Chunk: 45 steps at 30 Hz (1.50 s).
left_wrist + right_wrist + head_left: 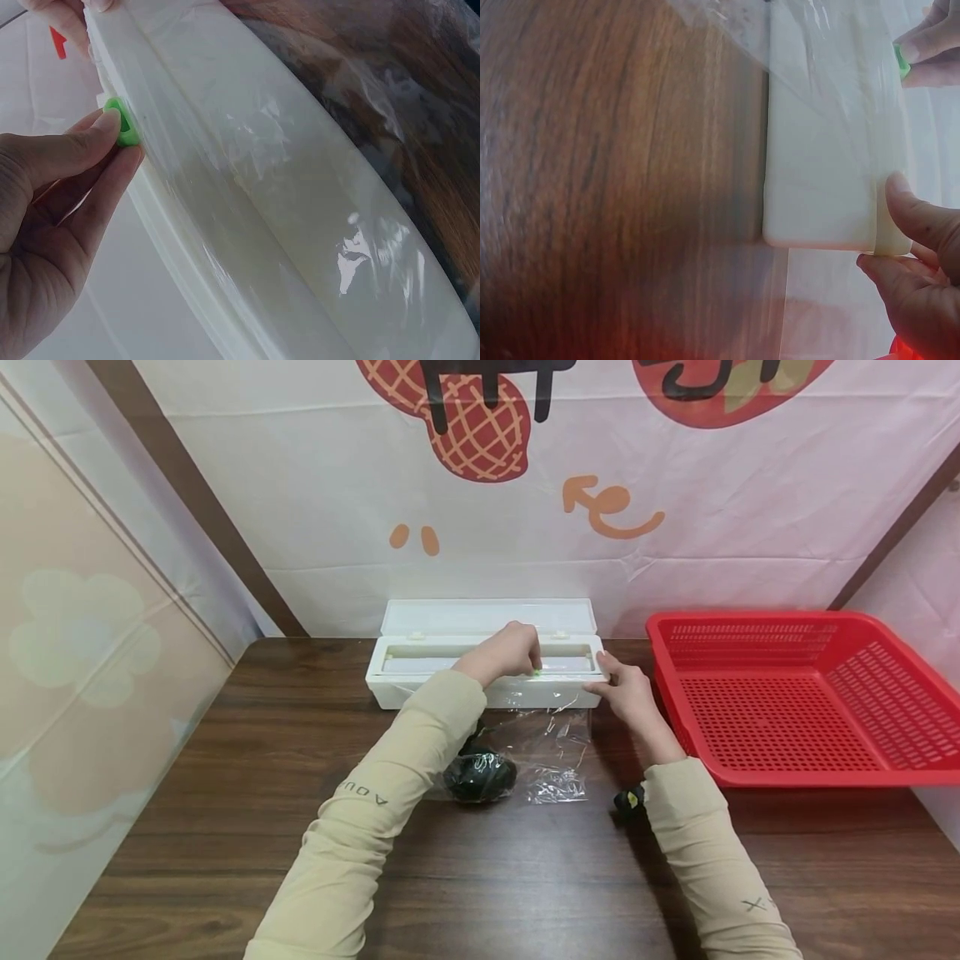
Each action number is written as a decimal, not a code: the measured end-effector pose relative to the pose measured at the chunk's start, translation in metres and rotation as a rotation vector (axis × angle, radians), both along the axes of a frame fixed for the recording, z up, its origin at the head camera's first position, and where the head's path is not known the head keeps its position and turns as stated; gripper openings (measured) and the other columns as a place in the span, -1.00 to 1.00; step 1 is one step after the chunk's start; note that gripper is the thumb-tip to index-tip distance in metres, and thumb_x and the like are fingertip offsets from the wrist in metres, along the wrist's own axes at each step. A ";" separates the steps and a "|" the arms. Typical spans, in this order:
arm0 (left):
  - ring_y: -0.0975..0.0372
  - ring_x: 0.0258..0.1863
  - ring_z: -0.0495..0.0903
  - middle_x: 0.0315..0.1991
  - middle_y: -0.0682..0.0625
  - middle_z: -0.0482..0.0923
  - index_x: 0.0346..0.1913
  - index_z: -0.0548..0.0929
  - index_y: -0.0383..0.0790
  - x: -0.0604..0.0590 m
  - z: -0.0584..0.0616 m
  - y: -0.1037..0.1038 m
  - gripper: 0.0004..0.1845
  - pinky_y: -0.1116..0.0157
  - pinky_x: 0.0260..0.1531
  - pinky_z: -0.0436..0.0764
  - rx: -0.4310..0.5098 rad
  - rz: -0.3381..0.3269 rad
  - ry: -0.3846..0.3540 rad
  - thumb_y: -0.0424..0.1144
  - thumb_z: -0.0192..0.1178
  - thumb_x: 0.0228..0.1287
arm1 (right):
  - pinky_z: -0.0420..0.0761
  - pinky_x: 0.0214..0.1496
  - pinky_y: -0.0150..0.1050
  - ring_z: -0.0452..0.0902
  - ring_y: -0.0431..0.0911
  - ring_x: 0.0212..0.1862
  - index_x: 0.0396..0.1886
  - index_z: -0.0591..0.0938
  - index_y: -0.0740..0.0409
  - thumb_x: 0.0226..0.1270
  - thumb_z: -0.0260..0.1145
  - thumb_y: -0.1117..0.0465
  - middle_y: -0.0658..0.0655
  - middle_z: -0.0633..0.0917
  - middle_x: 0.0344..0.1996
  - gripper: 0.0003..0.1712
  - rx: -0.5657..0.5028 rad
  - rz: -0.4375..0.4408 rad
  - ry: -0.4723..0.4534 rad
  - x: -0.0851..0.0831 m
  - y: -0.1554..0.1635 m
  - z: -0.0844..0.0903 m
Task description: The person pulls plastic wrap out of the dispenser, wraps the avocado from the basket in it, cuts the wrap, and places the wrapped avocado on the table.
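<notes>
Pinching a small green slider between thumb and forefinger, the person's left hand sits on the front rail of a white cling-film dispenser, a little right of the box's middle. The dispenser stands at the back of the brown wooden table, close against the printed backdrop, with its lid tipped open behind it. The right hand grips the box's right end, thumb pressed on the near edge and fingers curled round the corner. A sheet of clear cling film runs from the rail over the front of the box and lies crinkled on the table between the two beige sleeves. A dark, rounded object lies on the table partly under that film, just beside the left forearm; what it is, I cannot tell. A red plastic basket stands to the right of the dispenser, near it but apart.
</notes>
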State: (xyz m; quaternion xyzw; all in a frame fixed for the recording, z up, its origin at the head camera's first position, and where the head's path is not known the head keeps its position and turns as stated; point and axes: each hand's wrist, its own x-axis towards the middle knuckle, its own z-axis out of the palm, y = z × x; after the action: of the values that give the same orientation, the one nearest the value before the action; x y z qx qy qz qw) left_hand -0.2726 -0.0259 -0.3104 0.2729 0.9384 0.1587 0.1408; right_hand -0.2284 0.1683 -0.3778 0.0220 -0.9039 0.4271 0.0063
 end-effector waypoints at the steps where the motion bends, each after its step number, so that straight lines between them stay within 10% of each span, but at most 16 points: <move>1: 0.16 -0.25 0.60 -0.30 -0.08 0.68 -0.32 0.71 -0.29 0.000 0.000 -0.001 -0.86 0.38 -0.20 0.57 -0.003 0.001 0.003 -0.47 0.28 0.00 | 0.48 0.00 -0.11 0.40 0.08 0.10 0.29 0.24 0.27 0.13 0.34 0.28 0.27 0.31 0.25 -0.26 0.008 0.000 0.003 0.000 0.000 0.000; 45: 0.16 -0.27 0.61 -0.30 -0.08 0.68 -0.31 0.72 -0.28 0.001 0.001 -0.017 -0.86 0.38 -0.26 0.59 0.006 0.027 -0.037 -0.48 0.25 0.03 | 0.44 0.08 -0.09 0.36 0.08 0.15 0.29 0.25 0.28 0.14 0.33 0.29 0.25 0.28 0.26 -0.27 -0.004 0.005 -0.002 0.000 0.002 0.000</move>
State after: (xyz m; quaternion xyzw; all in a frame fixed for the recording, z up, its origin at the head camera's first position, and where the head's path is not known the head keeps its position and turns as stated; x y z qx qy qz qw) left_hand -0.2717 -0.0429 -0.3092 0.2576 0.9388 0.1683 0.1550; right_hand -0.2285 0.1698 -0.3783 0.0241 -0.9030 0.4288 0.0043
